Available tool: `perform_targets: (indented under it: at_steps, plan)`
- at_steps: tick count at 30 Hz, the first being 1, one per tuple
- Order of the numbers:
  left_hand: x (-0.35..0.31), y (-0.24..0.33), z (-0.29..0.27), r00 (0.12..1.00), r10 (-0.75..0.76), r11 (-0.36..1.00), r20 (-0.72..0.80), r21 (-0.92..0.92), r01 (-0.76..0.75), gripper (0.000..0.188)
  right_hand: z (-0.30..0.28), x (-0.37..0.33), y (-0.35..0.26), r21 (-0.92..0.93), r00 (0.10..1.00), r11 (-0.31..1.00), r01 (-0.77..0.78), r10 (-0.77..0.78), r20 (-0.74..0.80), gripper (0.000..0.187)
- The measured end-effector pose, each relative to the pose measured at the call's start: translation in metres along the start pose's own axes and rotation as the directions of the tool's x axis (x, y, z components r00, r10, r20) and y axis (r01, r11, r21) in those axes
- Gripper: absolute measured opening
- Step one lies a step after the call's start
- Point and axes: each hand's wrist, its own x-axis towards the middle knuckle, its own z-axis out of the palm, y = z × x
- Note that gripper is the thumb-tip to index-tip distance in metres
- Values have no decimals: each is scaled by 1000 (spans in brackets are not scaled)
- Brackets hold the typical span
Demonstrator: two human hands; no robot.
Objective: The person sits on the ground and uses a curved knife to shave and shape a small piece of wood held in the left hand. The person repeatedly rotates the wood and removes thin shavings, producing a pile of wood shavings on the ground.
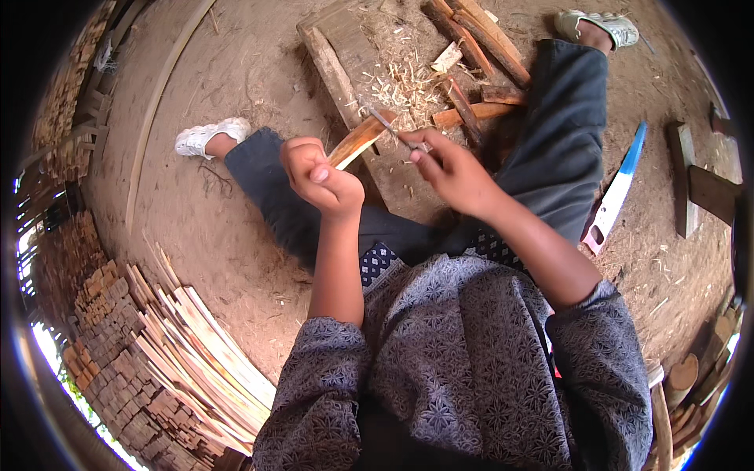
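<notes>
The left hand [318,174] grips a wood strip [360,140]; the right hand [452,169] pinches a knife [390,129] against it.

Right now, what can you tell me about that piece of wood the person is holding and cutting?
The wood strip is a short, flat, slightly curved sliver, orange-brown with a paler face, seemingly freshly split. The left hand grips its near end in a fist, so it slants up and away to the right. The thin knife blade held by the right hand rests against its far end. It hangs above pale shavings on the dirt.
</notes>
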Motion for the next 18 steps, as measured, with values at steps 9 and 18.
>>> perform_targets:
  at_steps: [9, 18]
  plan:
    - [10, 5, 10, 981, 194, 968, -2, 164, -191, 50, -7, -4, -13, -181, 994, 977, 110, -105, 39, 30]
    - [11, 2, 17, 989, 148, 985, 17, 88, -149, 44, -39, 40, 34, -280, 984, 954, -109, 144, 108, 33]
